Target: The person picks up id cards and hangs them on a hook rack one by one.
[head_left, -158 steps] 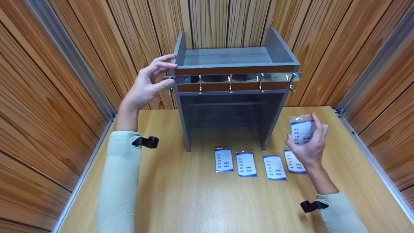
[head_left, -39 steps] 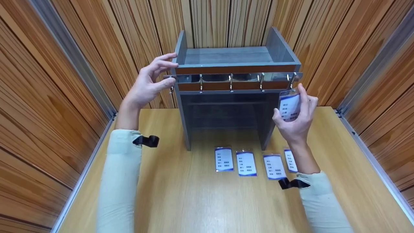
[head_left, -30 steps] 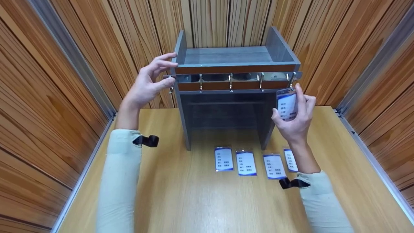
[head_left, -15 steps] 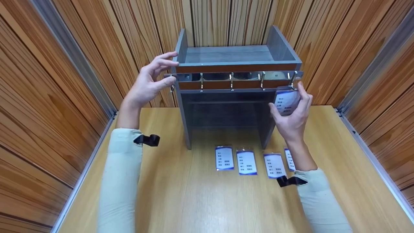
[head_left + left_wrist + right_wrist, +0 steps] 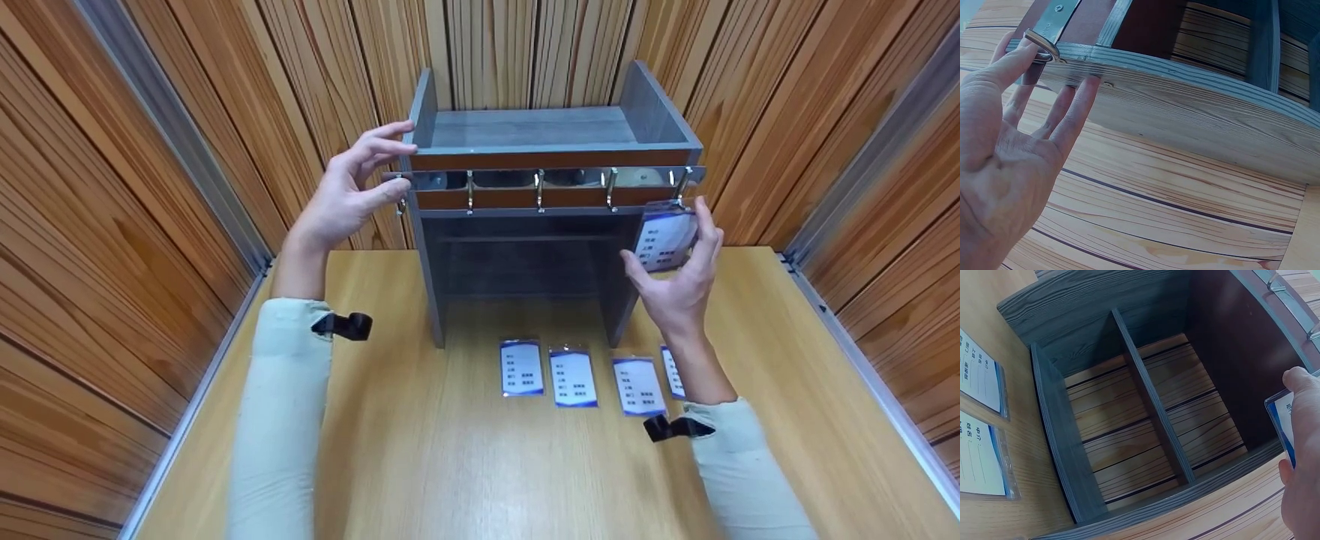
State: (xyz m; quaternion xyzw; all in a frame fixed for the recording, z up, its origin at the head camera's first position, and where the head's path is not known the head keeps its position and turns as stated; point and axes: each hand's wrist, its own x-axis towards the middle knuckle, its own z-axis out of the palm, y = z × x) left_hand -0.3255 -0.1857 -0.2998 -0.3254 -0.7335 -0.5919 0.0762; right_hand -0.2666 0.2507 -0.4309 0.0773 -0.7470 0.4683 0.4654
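A clear-sleeved ID badge (image 5: pixel 664 238) with blue bands and printed text is in my right hand (image 5: pixel 679 296), which holds it between thumb and fingers. Its top edge meets the rightmost hook (image 5: pixel 684 184) of the metal hook rail (image 5: pixel 510 178); whether the hook passes through the slot is too small to tell. My left hand (image 5: pixel 352 191) touches the left end of the grey wooden rack (image 5: pixel 555 127). Its thumb lies on the rail's end by the leftmost hook (image 5: pixel 1041 42), and its fingertips rest against the side panel (image 5: pixel 1196 121).
Several more badges (image 5: pixel 571 377) lie on the wooden table (image 5: pixel 465 465) before the rack, the rightmost partly behind my right wrist. Two show in the right wrist view, the nearer badge (image 5: pixel 981 455) at the left edge. Wood-plank walls (image 5: pixel 360 45) enclose the table.
My right hand has carried the badge from above the table's right side up and left to the rightmost hook, then tilted it slightly there. My left hand has stayed on the rack.
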